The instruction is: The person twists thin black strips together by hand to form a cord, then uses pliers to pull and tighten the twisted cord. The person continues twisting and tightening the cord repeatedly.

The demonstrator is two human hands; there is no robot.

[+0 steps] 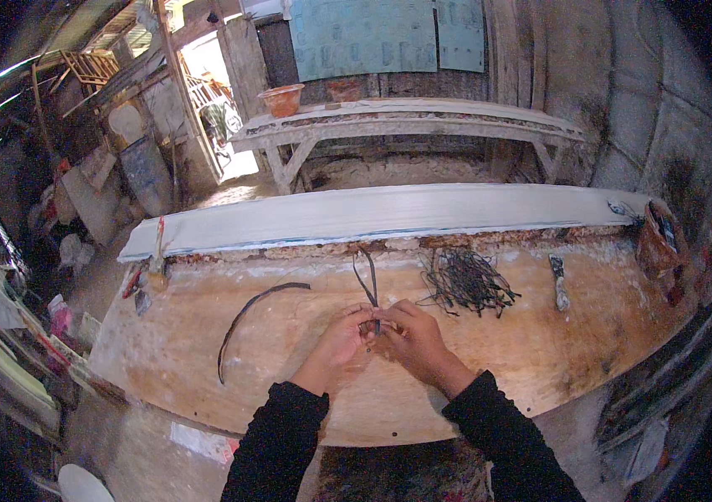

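**One dark strip in the fingers, a heap of them waiting**

Both hands meet over the middle of the plywood worktop (540, 351). The left hand (341, 333) and the right hand (410, 335) are curled in toward each other, fingertips pressed together around the lower end of a thin dark strip (367, 280). The strip is bent into a narrow loop whose two legs rise away from the fingers toward the far edge of the bench. Whether the fingers are knotting, twisting or only folding it cannot be told; the pinch point is hidden between the fingertips.

Judging by how things lie, the work looks to be at an early stage. Just beyond the right hand and to its outer side lies a loose heap of dark strips (464, 283), tangled and apparently unworked. Well off to the outer side of the left hand, a long curved dark strip (243, 318) lies alone on the board. No pile of finished pieces shows anywhere near the hands.

Further out past the heap rests a scraper-like tool (558, 283). A long pale plank (372, 213) runs across beyond the fingertips.
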